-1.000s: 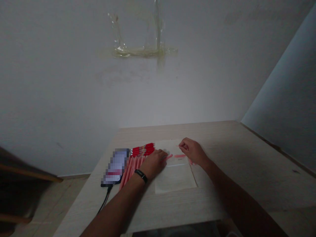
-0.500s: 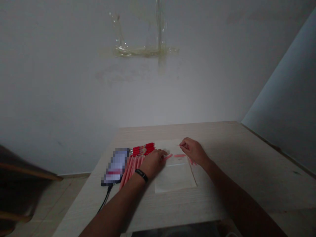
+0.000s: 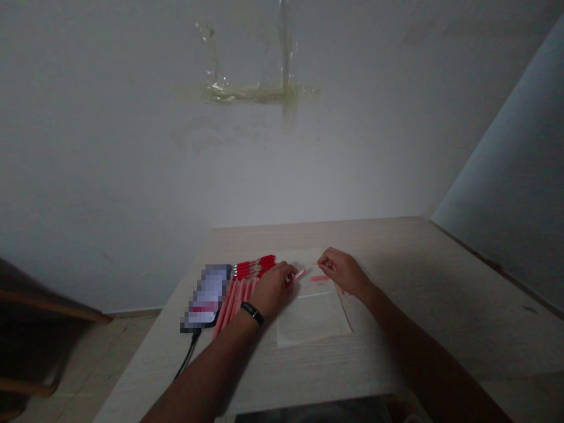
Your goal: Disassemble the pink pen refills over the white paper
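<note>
My left hand point(image 3: 275, 288), wearing a black wristband point(image 3: 252, 313), is closed around a slim pink tube point(image 3: 300, 274) that looks like a pen barrel. Its pale end points up and to the right. Opposite it, my right hand point(image 3: 341, 270) pinches a thin pink piece point(image 3: 319, 263), too small to make out fully. Between the hands, a second pink tube point(image 3: 319, 278) lies on a whitish sheet or bag point(image 3: 308, 323). More pink pieces point(image 3: 340, 289) show partly under my right hand.
Left of my hand lie a row of pink tubes point(image 3: 229, 302) and a bundle of red pen-like pieces point(image 3: 253, 267). A phone point(image 3: 205, 296) with a black cable point(image 3: 188, 352) sits near the left edge of the wooden table point(image 3: 396, 247), which meets a wall point(image 3: 352, 147).
The tube in my left hand has tilted upward and come away from the sheet a little. My right hand has shifted slightly, lowering the thin piece toward the tube's end.
</note>
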### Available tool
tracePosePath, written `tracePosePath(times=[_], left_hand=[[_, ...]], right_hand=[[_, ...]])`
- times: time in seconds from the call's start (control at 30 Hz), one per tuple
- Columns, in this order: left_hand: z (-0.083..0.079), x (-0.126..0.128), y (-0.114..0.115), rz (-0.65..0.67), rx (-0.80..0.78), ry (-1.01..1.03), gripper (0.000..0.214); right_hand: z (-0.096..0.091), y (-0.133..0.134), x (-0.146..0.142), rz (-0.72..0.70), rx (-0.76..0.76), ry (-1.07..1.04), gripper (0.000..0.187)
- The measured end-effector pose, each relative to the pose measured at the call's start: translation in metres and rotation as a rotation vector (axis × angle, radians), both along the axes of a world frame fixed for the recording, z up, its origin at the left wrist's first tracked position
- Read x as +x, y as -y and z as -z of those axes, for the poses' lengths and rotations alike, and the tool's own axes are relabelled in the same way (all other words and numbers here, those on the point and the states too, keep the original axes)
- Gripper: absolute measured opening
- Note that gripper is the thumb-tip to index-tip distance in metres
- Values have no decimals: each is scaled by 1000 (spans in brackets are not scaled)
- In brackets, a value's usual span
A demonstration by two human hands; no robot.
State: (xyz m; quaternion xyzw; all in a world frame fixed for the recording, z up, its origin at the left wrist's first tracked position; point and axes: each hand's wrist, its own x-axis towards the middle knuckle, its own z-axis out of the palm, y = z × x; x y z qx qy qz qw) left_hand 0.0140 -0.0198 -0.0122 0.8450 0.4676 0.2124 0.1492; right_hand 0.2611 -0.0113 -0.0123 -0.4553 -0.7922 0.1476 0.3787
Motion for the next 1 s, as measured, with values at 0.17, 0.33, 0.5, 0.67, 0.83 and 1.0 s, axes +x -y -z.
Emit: tracePosePath(times=[0.17, 0.33, 0.5, 0.67, 0.83, 1.0], left_hand=[[2, 2, 1, 31, -10, 51, 31], [-2, 4, 2, 69, -23, 45, 33], [-7, 5, 5, 92, -35, 30, 32], [-7, 5, 6, 97, -42, 35, 34], [-9, 5, 6, 106, -48, 35, 33], [-9, 6, 6, 107, -57, 37, 33]], right_hand=[[-2, 4, -3, -67, 18, 47, 6], [-5, 8, -6, -119, 43, 105, 2], [-10, 12, -9, -108, 25, 144, 5], [-8, 11, -10, -100, 23, 157, 6], [-7, 11, -9, -97, 16, 153, 7], [-6, 13, -12, -117, -30, 102, 8]])
